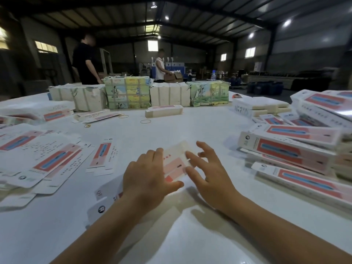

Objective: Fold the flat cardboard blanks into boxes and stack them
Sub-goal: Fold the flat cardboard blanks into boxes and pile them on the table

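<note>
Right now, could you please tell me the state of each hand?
Left hand: open, fingers resting flat on the blank.
Right hand: open, fingers spread, touching the blank's right edge, gripping nothing.

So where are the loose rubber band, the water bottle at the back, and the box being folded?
Rubber band (145, 121), head view, on its near edge, lying on the table.
Water bottle (213, 75), head view, on its body.
Box (176, 164), head view, on the pink printed face between the hands.
</note>
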Demonstrator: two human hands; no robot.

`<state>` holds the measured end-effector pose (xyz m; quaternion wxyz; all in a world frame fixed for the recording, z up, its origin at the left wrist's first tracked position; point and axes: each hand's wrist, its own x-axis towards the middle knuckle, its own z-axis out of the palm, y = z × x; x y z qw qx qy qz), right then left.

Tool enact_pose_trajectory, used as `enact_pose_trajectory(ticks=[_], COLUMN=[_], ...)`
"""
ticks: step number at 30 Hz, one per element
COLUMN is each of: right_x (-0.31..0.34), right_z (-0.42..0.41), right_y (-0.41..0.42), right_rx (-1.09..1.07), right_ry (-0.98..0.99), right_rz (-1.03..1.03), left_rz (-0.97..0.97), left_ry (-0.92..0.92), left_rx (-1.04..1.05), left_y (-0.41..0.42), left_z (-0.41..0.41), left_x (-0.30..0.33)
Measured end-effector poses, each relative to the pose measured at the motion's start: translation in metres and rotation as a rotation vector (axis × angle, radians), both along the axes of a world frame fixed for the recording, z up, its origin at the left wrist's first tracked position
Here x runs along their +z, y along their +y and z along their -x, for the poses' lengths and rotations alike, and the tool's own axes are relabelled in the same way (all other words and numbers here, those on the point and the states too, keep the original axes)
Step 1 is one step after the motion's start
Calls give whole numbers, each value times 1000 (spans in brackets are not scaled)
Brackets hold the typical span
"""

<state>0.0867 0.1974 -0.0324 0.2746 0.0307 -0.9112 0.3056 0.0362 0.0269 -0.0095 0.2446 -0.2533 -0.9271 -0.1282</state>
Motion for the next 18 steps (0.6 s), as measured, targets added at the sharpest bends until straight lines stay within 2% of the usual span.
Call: enact_pose_trajectory(ticks=[2,4,5,8,10,14,18], right_x=[-2,0,2,14,16,14,15], right_z=[-1,-2,-3,-3,-2,-5,-6], right_y=[-5,-8,-9,-12,-10,-12,-11], right_rx=[1,30,57,211,291,401,387], right_ry=[9,-17,-55,-209,-269,-288,-296], right_rz=[-49,10,136,760,977,964,818], left_rz=[30,64,73,65,84,107,46], left_ry=[46,90,103,113,151,169,79], left_rx=[39,64,72,71,57,23,-28], left_y=[2,3,2,3,6,12,8], left_z=[-1,-2,-2,-3,-5,-7,-5], left_x=[-1,-1,-1,0,-1,-1,-1])
